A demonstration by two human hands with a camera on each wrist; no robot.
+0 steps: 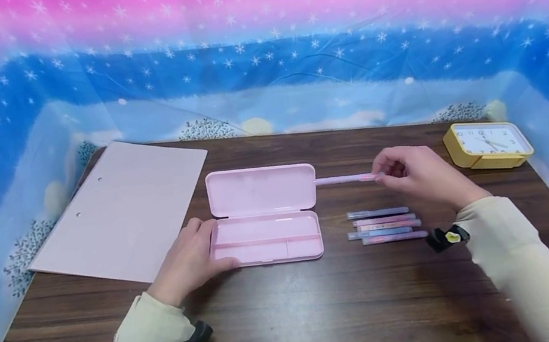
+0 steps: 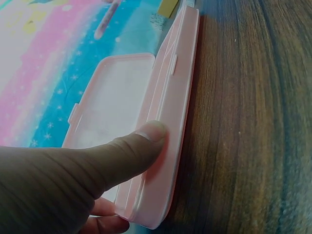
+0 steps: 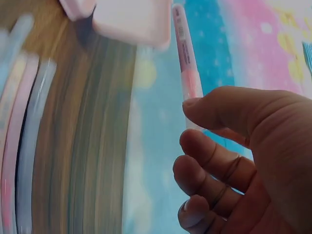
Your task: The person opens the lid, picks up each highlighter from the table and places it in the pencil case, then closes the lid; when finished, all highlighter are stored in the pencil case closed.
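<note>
A pink pencil case [image 1: 266, 250] lies with its lid [image 1: 262, 190] raised, showing a divided tray inside. My left hand [image 1: 189, 259] grips its left end, and in the left wrist view the thumb [image 2: 152, 130] presses the front wall. Between thumb and fingertips my right hand [image 1: 413, 173] pinches one end of a pale purple marker pen [image 1: 343, 179] with a pink section. The pen's far end points left, right at the lid's edge in the head view. Several more pens [image 1: 387, 226] lie side by side below my right hand.
A pale pink sheet or folder [image 1: 125, 211] with two small holes covers the back left of the brown wooden table [image 1: 288, 320]. At the right stands a yellow alarm clock [image 1: 488, 144]. A snowflake-patterned cloth [image 1: 234, 62] hangs around the back and sides.
</note>
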